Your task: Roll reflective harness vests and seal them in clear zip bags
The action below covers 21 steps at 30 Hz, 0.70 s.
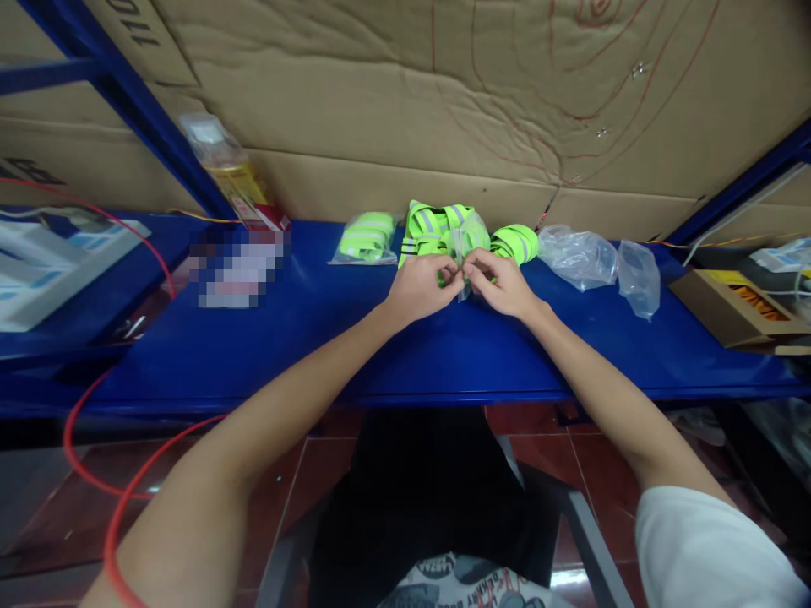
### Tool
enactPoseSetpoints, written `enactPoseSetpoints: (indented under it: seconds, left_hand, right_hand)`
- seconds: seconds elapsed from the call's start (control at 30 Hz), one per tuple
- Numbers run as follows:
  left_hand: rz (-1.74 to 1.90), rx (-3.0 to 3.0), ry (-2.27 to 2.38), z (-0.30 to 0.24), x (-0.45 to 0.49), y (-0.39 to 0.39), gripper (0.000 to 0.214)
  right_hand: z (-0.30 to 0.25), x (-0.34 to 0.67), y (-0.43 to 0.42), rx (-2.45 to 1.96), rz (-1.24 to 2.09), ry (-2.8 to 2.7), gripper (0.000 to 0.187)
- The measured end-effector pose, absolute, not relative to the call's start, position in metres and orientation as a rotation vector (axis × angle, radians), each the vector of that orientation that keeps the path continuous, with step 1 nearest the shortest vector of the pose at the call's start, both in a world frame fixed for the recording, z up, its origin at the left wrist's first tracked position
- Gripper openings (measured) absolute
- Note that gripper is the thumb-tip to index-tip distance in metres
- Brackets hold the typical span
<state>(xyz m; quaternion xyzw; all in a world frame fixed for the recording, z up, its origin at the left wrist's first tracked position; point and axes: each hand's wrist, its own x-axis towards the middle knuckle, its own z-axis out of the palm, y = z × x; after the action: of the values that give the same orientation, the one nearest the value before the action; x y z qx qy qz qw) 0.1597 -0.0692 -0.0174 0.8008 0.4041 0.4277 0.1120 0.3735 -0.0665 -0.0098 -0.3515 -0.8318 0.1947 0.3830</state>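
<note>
Both hands meet over the middle of the blue table, pinching the edge of a clear plastic bag (pixel 470 235) with something neon yellow-green inside. My left hand (pixel 423 285) has its fingers closed on the bag's left side. My right hand (pixel 503 281) grips the same edge from the right, fingertips nearly touching the left ones. Behind the hands lie neon reflective straps (pixel 437 218), partly hidden by the bag. A rolled neon strap (pixel 515 242) sits just beyond my right hand. To the left is a packed bag of neon strap (pixel 367 236).
Clear plastic bags (pixel 578 256) lie right of the straps on the blue table (pixel 304 338). A bottle (pixel 225 165) stands at the back left, and an open cardboard box (pixel 728 308) at the right. A red hose (pixel 71 439) loops at the left. Cardboard (pixel 355 101) backs the table.
</note>
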Motion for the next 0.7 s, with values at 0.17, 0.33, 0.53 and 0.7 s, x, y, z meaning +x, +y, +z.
enactPoseSetpoints:
  seconds: [0.17, 0.33, 0.53, 0.7]
  left_hand:
    - [1.300, 2.262, 1.182, -0.0190, 0.1613, -0.0710, 0.014]
    - [1.247, 2.342, 1.145, -0.0179, 0.1595, -0.0709, 0.018]
    - [1.225, 2.330, 1.171, -0.0159, 0.1586, -0.0711, 0.014]
    - [1.240, 2.294, 1.150, -0.0164, 0.1596, -0.0715, 0.015]
  right_hand:
    - [-0.0069, 0.3727, -0.0671, -0.970, 0.412, -2.073, 0.051]
    - [-0.0058, 0.3721, -0.0686, -1.006, 0.409, -2.097, 0.057]
    - [-0.0069, 0.3719, -0.0698, -1.019, 0.410, -2.082, 0.055]
    - [-0.0090, 0.3719, -0.0690, -0.992, 0.428, -2.071, 0.049]
